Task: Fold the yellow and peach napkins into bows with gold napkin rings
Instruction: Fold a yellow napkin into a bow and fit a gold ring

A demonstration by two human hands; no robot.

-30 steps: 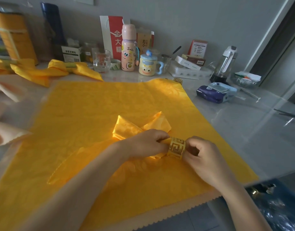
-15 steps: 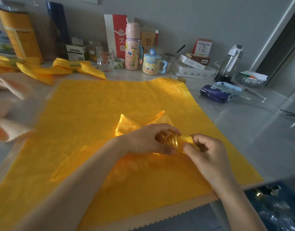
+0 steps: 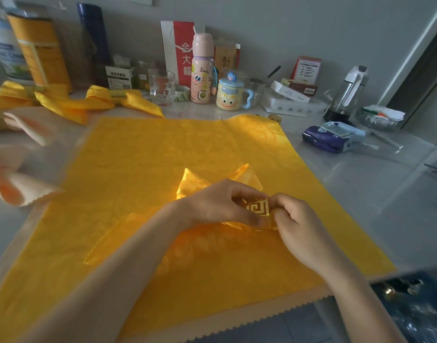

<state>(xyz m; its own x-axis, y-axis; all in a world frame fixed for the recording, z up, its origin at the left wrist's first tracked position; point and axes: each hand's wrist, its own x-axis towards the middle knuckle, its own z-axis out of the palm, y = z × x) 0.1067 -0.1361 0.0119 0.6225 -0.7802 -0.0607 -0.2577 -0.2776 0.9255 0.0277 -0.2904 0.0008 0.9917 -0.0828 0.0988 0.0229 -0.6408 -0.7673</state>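
Note:
A folded yellow napkin (image 3: 200,184) lies on top of a flat yellow napkin (image 3: 163,149) in the middle of the table. A gold napkin ring (image 3: 258,206) with a key pattern sits on the folded napkin's end. My left hand (image 3: 220,204) pinches the ring between thumb and fingers. My right hand (image 3: 299,226) pinches the napkin end just right of the ring. Finished yellow bows (image 3: 98,101) lie at the back left. Peach napkins (image 3: 19,186) lie at the left edge. A peach napkin (image 3: 237,323) shows under the flat yellow one.
Cups, a glass (image 3: 161,86), a pink bottle (image 3: 201,69), boxes and tins crowd the back wall. A spare gold ring (image 3: 274,118) lies behind the flat napkin. A purple tissue pack (image 3: 331,139) lies to the right. The table's front edge runs just under the peach napkin.
The ring has turned and slid further onto the napkin end. My left hand moved from the napkin to the ring; my right hand now pinches the cloth beside it.

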